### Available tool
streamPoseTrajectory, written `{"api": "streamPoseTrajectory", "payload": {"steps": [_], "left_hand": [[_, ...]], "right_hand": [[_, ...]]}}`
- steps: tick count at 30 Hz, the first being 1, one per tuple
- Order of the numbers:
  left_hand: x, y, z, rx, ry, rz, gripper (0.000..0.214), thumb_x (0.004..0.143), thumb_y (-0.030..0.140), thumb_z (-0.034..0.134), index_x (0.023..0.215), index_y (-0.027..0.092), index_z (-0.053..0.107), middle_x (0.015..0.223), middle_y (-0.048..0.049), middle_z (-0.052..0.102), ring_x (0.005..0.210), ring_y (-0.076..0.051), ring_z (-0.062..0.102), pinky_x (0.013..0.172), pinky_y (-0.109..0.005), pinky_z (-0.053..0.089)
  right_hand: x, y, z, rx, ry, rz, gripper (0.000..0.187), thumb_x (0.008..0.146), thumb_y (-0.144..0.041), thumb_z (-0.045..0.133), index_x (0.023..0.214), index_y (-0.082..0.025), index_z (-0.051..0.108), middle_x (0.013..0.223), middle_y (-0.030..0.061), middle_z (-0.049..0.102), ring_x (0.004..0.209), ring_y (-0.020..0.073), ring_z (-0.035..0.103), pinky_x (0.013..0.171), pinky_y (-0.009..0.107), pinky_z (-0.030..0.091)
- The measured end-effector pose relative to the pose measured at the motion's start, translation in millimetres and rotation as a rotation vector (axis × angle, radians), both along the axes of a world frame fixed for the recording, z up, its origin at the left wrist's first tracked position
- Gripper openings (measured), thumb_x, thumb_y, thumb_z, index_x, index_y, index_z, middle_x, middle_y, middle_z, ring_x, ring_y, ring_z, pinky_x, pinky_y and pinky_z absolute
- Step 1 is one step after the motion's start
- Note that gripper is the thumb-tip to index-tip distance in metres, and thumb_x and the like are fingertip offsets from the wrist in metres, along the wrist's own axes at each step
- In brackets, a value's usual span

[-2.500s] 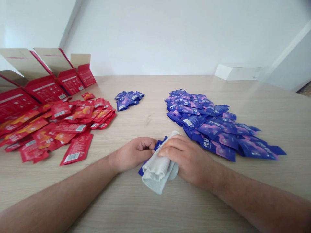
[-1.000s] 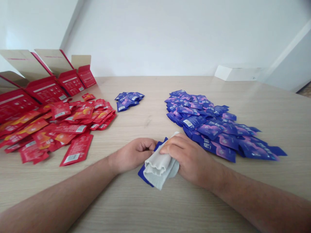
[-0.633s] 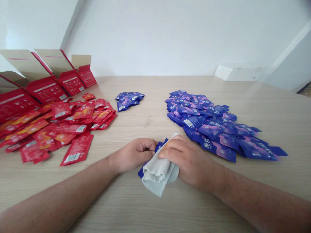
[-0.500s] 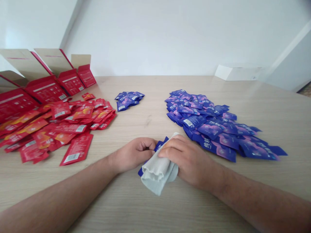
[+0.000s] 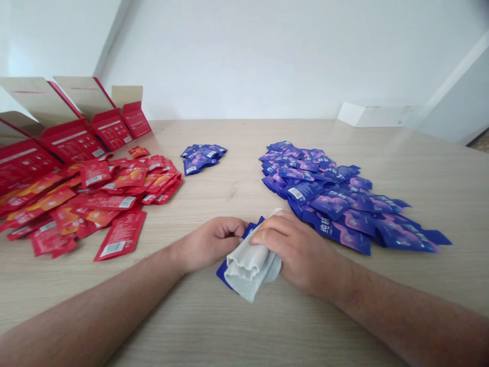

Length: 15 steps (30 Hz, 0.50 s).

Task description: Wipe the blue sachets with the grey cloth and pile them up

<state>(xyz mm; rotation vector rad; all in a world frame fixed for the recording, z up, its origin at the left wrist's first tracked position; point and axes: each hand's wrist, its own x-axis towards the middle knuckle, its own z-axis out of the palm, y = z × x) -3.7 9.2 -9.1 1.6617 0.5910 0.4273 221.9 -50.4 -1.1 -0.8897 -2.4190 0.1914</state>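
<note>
Close in front of me, my left hand (image 5: 214, 243) is closed with thumb and fingers pinching the edge of a blue sachet (image 5: 221, 272). A folded white knitted cloth (image 5: 248, 260) with a ribbed, wavy edge lies over the sachet and hides most of it. My right hand (image 5: 301, 250) grips this cloth from the right, its fingers bent over the top and pressed against the sachet. Beyond my right hand spreads a large pile of blue and purple sachets (image 5: 332, 201). A smaller heap of the same sachets (image 5: 202, 158) lies farther back, left of centre.
Many red and orange sachets (image 5: 118, 186) are heaped on the left of the wooden table (image 5: 229, 331). Behind them stand several red cardboard boxes (image 5: 72, 140) with raised flaps. A white box (image 5: 374, 114) sits at the back right, near the wall (image 5: 267, 61).
My right hand has shifted the cloth slightly to the right and up over the blue sachet, so more of its lower corner shows. My left hand has stayed in place.
</note>
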Motion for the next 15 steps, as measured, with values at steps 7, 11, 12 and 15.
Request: {"api": "streamPoseTrajectory", "payload": {"steps": [7, 11, 12, 15], "left_hand": [[0.2, 0.2, -0.9, 0.004, 0.009, 0.000, 0.018, 0.090, 0.018, 0.056, 0.073, 0.014, 0.052, 0.078, 0.0011, 0.055, 0.069, -0.010, 0.047, 0.064, -0.024, 0.038], [0.0, 0.3, -0.9, 0.006, -0.005, -0.013, 0.018, 0.090, 0.020, 0.056, 0.073, 0.015, 0.051, 0.079, 0.0009, 0.055, 0.071, -0.011, 0.047, 0.065, -0.024, 0.038], [0.1, 0.4, -0.8, 0.009, -0.009, -0.017, 0.019, 0.090, 0.021, 0.056, 0.074, 0.015, 0.051, 0.080, 0.0006, 0.055, 0.071, -0.011, 0.047, 0.065, -0.025, 0.039], [0.3, 0.7, -0.3, 0.008, -0.001, -0.006, 0.019, 0.090, 0.021, 0.056, 0.073, 0.015, 0.051, 0.079, 0.0010, 0.055, 0.071, -0.011, 0.047, 0.064, -0.024, 0.038]], "right_hand": [[0.6, 0.2, -0.7, -0.024, 0.004, -0.034, 0.019, 0.092, -0.014, 0.060, 0.111, -0.017, 0.064, 0.107, 0.0093, 0.065, 0.103, 0.0251, 0.055, 0.092, 0.041, 0.047], [0.0, -0.6, -1.4, -0.002, -0.016, 0.010, 0.018, 0.092, -0.014, 0.061, 0.109, -0.017, 0.064, 0.106, 0.0086, 0.065, 0.100, 0.0243, 0.055, 0.090, 0.040, 0.047], [-0.3, -0.8, -1.4, 0.005, -0.028, 0.038, 0.018, 0.092, -0.015, 0.062, 0.109, -0.017, 0.065, 0.106, 0.0082, 0.065, 0.099, 0.0240, 0.055, 0.089, 0.040, 0.047], [0.4, 0.8, -1.9, -0.001, -0.023, 0.035, 0.019, 0.091, -0.015, 0.062, 0.110, -0.018, 0.065, 0.106, 0.0081, 0.065, 0.100, 0.0240, 0.055, 0.090, 0.040, 0.047]]}}
